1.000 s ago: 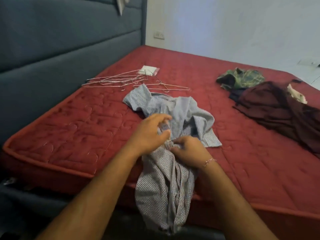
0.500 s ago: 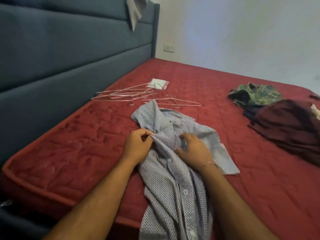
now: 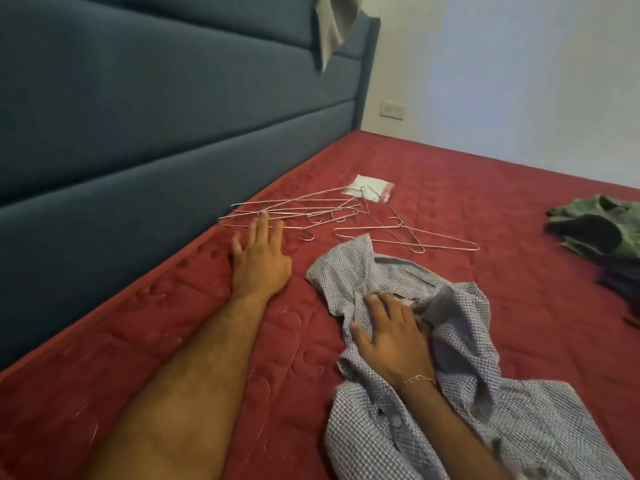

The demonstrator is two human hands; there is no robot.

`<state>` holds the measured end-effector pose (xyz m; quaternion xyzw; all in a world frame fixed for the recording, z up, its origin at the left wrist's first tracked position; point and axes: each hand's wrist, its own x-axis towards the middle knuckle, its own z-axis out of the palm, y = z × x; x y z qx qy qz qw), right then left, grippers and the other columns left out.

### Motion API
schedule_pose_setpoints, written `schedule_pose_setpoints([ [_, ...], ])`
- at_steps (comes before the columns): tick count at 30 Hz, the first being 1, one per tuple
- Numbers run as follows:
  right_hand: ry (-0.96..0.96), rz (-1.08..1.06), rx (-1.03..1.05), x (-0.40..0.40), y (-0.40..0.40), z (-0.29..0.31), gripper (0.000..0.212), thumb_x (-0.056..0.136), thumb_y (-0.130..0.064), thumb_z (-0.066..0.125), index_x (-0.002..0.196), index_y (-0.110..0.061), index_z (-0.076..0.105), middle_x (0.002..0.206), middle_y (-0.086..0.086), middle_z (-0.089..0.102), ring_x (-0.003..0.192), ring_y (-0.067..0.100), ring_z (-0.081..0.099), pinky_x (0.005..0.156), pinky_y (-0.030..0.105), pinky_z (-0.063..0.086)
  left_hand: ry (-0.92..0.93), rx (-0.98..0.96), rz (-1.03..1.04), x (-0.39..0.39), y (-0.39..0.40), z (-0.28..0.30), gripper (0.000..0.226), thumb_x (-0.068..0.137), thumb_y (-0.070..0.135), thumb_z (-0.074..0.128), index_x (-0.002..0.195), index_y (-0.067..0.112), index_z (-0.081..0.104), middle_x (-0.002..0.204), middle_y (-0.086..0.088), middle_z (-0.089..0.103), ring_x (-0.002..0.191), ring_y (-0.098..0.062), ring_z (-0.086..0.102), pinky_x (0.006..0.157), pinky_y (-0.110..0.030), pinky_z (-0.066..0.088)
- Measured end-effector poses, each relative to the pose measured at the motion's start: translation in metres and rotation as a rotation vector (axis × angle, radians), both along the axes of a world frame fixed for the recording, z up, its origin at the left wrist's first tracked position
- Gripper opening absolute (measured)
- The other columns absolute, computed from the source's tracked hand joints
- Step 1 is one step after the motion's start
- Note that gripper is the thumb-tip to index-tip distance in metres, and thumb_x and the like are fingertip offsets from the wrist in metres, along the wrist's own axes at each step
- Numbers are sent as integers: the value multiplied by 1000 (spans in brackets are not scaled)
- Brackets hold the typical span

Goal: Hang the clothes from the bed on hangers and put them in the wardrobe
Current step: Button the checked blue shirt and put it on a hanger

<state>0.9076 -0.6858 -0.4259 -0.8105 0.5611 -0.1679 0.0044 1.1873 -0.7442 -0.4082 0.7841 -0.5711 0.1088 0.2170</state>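
Reaching for a hanger looked like the step in hand. From the head camera, the left hand [image 3: 259,263] lay flat with fingers straight, holding nothing, its fingertips touching the nearest of the wire hangers [image 3: 311,211] just ahead. The right hand [image 3: 393,336] pressed down on the checked shirt [image 3: 349,271], fingers spread, on the red bed [image 3: 485,188]. Next, I think, the left fingers needed to curl round one hanger and bring it to the shirt.

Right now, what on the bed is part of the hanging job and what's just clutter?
Job:
checked shirt under right hand
wire hangers, left hand reaching them
green garment

Clutter:
plastic packet
grey cloth on headboard
wall socket
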Motion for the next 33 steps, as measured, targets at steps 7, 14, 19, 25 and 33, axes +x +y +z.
schedule_pose_setpoints([
  [7,-45,12,15,-1,1,-1,80,87,-74,24,151,-30,44,158,0,40,145,25,34,117,46,32,-87,2,91,-1,3,8,43,82,31,53,121,14,63,117,-8,68,116,-30,58,113,-64,31],
  [14,-164,16,-20,-7,24,28,67,92,-62,36,146,-26,49,152,-2,46,140,22,42,113,54,37,84,-19,114,-10,98,16,65,81,16,73,142,15,50,131,-15,50,100,-34,62,64,-43,54],
  [19,-336,-211,-471,-41,77,58,52,85,-24,60,136,-21,55,145,2,48,133,27,46,109,48,38,54,188,239,7,131,30,64,94,44,67,147,14,47,142,-15,54,117,-36,62,86,-45,57],
  [25,-272,-693,-62,-122,101,67,60,77,-35,64,136,-33,53,146,7,53,128,35,53,108,53,41,-133,407,173,20,153,60,36,88,25,58,123,19,68,125,-10,68,112,-34,68,88,-41,55],
  [33,-496,-532,-79,-176,95,107,14,96,-21,59,101,-17,72,99,11,75,93,35,68,79,37,51,346,381,-55,43,169,116,28,94,32,68,93,6,76,91,-16,72,79,-33,66,65,-33,50],
])
